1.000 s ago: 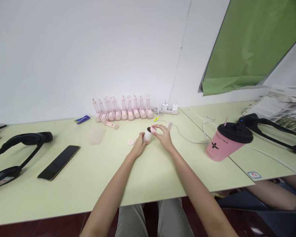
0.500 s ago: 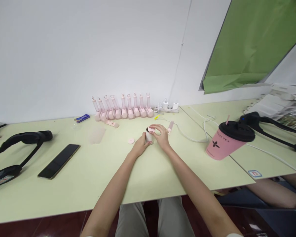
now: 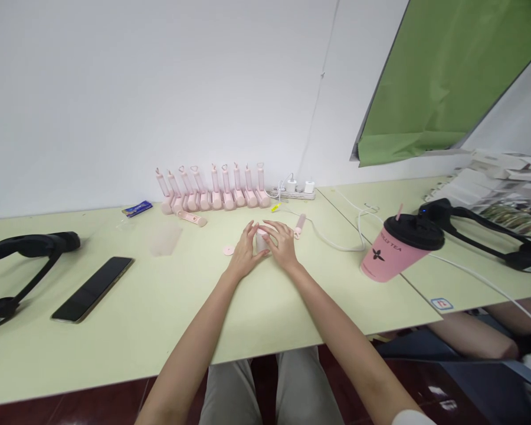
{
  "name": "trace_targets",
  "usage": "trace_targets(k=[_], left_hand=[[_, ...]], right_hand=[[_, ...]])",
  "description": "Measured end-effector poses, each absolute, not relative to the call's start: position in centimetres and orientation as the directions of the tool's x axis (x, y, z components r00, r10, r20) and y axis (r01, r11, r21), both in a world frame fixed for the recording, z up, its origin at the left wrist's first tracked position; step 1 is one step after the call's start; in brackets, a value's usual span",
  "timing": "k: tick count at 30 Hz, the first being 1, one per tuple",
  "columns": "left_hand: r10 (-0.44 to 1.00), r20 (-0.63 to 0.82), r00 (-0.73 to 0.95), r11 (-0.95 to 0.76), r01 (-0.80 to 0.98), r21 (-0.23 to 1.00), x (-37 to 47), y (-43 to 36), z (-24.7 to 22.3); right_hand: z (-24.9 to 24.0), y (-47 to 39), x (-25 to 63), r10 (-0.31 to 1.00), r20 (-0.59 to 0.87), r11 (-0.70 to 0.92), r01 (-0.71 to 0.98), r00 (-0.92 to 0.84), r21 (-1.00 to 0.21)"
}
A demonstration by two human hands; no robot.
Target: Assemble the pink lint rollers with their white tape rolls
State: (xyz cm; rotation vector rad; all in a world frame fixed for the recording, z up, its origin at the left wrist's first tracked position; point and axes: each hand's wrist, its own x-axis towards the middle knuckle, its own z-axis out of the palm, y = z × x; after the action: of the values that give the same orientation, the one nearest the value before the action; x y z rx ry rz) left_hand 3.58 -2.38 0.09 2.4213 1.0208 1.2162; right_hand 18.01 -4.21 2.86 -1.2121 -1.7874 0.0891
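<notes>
Both my hands are around a small pale cylinder [image 3: 261, 242] that stands on the table, with a pinkish piece at its top. My left hand [image 3: 244, 255] is closed about its left side. Pressed to the right side and top edge is my right hand [image 3: 284, 247], fingers curled. Fingers hide much of the cylinder. A flat pink disc [image 3: 229, 251] lies just left of my left hand. Beyond my right hand lies a pink tube [image 3: 300, 224] with a loop at its near end.
Along the wall stand several pink devices with clear tubes [image 3: 215, 183]; a pink strip [image 3: 192, 218] lies before them. At left are a phone [image 3: 92, 289] and black headset [image 3: 48, 245]. A power strip [image 3: 294, 192], cable, pink cup [image 3: 387, 257] and another headset [image 3: 473, 227] are right.
The dark opening at the cylinder's top no longer shows; the pink piece from my right hand now sits over it. My left fingers have moved up along the side. The view has shifted slightly.
</notes>
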Motion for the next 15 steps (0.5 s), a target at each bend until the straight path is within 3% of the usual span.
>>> trace_targets(k=[11, 15], left_hand=[[0.625, 0.604, 0.494, -0.77, 0.518, 0.374, 3.1, -3.1, 1.3], [0.695, 0.584, 0.42, -0.688, 0.623, 0.372, 1.6, -2.1, 1.2]], right_hand=[[1.1, -3.9, 17.8, 0.787, 0.599, 0.595, 0.437, -0.146, -0.674], [0.4, -2.5, 18.0, 0.868, 0.493, 0.465, 0.259, 0.055, -0.847]])
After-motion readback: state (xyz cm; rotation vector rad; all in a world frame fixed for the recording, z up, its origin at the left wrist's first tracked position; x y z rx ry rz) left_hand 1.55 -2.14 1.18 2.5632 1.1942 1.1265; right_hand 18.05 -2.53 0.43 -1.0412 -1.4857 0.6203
